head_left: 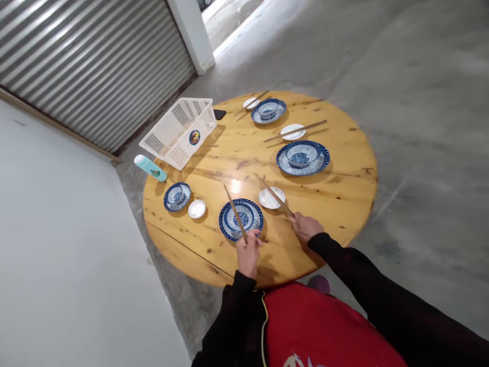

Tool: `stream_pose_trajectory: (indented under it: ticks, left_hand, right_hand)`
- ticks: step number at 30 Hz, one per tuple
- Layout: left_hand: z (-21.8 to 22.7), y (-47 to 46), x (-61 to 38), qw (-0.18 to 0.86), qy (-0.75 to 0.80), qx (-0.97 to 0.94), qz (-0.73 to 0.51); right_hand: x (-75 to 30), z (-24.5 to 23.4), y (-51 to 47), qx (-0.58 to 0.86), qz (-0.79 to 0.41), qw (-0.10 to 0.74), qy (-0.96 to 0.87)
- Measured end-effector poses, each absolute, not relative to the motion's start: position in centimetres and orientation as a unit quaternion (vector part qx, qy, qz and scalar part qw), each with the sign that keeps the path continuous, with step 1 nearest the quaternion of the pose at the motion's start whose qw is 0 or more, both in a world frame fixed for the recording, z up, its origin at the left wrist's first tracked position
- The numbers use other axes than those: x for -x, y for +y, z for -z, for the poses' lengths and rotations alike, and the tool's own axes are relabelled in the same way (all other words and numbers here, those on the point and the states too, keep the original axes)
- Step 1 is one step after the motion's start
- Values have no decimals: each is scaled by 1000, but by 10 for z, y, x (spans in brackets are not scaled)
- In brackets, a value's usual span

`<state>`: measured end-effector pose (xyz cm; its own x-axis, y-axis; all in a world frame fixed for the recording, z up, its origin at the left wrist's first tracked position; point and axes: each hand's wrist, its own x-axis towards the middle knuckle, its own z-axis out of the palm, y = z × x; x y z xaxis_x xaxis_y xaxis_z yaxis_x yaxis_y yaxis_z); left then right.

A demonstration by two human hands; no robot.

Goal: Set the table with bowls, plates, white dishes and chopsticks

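My left hand point(248, 252) is closed around the lower end of chopsticks point(232, 205), which slant up across a bowl point(250, 219) on a blue-patterned plate point(222, 224). Whether it holds one chopstick or two I cannot tell. My right hand point(306, 227) grips a pair of chopsticks point(280, 202) by the near end. They lie over a small white dish point(266, 200) to the right of the plate; whether they touch its rim is unclear.
On the round wooden table point(183, 244) stand a white plastic basket point(173, 153), a turquoise bottle point(151, 167) and a dark phone-like slab point(219, 114). Other plates with bowls point(280, 165) and white dishes point(197, 209) sit around; chopsticks point(315, 124) cross the two far dishes.
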<state>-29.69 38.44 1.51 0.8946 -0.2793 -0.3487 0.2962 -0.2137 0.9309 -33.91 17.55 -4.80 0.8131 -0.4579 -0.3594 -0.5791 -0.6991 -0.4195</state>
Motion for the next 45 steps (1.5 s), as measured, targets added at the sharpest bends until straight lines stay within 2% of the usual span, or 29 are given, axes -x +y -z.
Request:
stream_pose_trajectory:
  ticks: [3, 7, 10, 16, 21, 26, 32, 39, 45]
  left_hand:
    - [-15, 324, 320, 688, 26, -669, 278]
    - [-26, 257, 348, 725, -19, -615, 308]
    - [-38, 216, 373, 741, -63, -560, 365]
    - [-48, 157, 421, 732, -108, -507, 442]
    - [-46, 128, 440, 720, -103, -495, 475]
    - [-38, 111, 439, 716, -92, -503, 475]
    - [-19, 84, 423, 679, -84, -498, 532]
    - [-8, 26, 388, 687, -56, -488, 535]
    - [-9, -13, 365, 706, -1, -452, 545]
  right_hand:
    - [375, 40, 170, 913, -85, 316, 244]
    - [433, 26, 159, 840, 48, 503, 196]
    - [469, 22, 143, 788, 102, 575, 194]
    - [522, 24, 97, 773, 144, 575, 226]
    - [547, 18, 82, 718, 148, 628, 260]
    - [545, 14, 63, 717, 92, 642, 255]
    - [527, 13, 23, 686, 25, 679, 262]
    - [485, -6, -46, 656, -5, 717, 234]
    - [458, -4, -95, 647, -110, 722, 219]
